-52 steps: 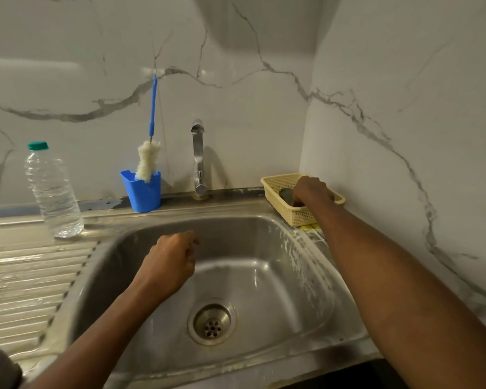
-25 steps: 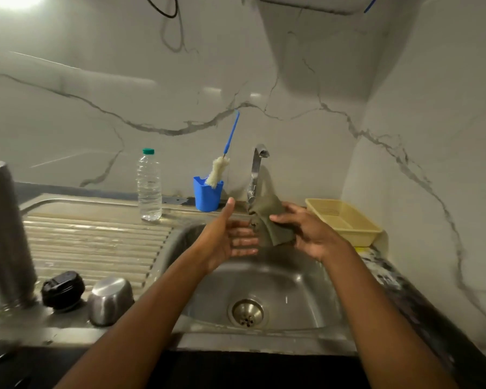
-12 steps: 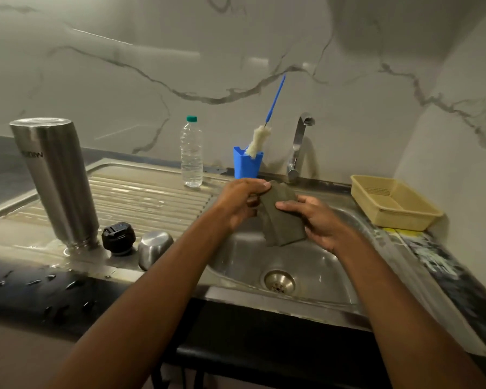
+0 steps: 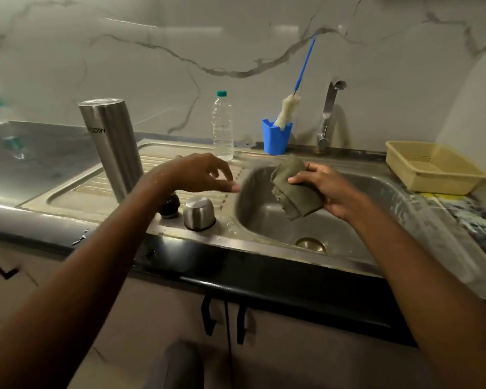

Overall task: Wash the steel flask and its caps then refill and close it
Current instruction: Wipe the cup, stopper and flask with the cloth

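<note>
- Over the sink, the right hand pinches a scrub cloth in its grip; the left hand hovers empty, fingers loosely spread.
- Flask stands upright on the table, both caps — steel cap, black cap — just beside it.
- Scrubbing seems about to start; refilling and closing remain.

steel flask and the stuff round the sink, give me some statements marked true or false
1. The steel flask stands upside down on the drainboard. True.
2. The right hand holds a green scrub pad over the sink. True.
3. The left hand grips the steel cap. False: it hovers above the cap, holding nothing.
4. The bottle brush lies in the yellow basket. False: it stands in the blue holder.
5. The plastic water bottle has its green lid on. True.
</note>
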Action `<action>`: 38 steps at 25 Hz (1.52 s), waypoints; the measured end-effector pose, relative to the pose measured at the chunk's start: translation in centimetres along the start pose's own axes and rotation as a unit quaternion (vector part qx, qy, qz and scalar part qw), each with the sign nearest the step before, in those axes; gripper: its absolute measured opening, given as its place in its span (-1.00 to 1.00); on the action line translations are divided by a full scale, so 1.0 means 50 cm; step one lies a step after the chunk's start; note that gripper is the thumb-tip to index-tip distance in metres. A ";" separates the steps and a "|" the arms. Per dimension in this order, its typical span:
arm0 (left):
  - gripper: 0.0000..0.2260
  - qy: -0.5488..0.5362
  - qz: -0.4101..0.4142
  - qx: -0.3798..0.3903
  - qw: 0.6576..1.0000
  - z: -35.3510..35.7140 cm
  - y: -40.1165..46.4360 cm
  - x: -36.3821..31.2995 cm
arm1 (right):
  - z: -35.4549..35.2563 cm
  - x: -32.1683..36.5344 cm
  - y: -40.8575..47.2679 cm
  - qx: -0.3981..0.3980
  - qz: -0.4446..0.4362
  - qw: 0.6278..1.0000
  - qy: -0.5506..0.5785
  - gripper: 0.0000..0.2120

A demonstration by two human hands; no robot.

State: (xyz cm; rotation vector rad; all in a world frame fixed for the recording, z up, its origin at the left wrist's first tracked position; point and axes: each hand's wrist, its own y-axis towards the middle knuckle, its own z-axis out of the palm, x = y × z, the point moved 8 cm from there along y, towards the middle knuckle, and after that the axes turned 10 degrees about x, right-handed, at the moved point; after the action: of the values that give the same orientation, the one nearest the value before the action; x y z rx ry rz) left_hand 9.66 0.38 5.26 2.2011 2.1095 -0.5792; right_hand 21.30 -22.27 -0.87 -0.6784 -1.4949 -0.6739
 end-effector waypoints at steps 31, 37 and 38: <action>-0.82 -0.757 0.121 -0.064 0.638 0.106 0.237 -0.098 | -0.114 -0.003 -0.024 -0.262 -0.030 0.964 0.022 -0.61; -0.71 -0.684 0.157 -0.070 0.709 0.113 0.254 -0.107 | -0.047 0.042 -0.026 -0.217 -0.075 0.967 -0.109 -0.66; -0.70 -0.679 0.167 -0.071 0.711 0.114 0.255 -0.113 | -0.027 0.045 -0.025 -0.200 -0.084 0.967 -0.135 -0.64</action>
State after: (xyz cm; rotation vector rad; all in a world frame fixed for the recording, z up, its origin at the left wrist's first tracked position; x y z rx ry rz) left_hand 20.64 -7.59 -1.31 1.1559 0.8615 -1.3278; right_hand 21.18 -24.07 1.40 -0.9885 -1.6971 -1.0637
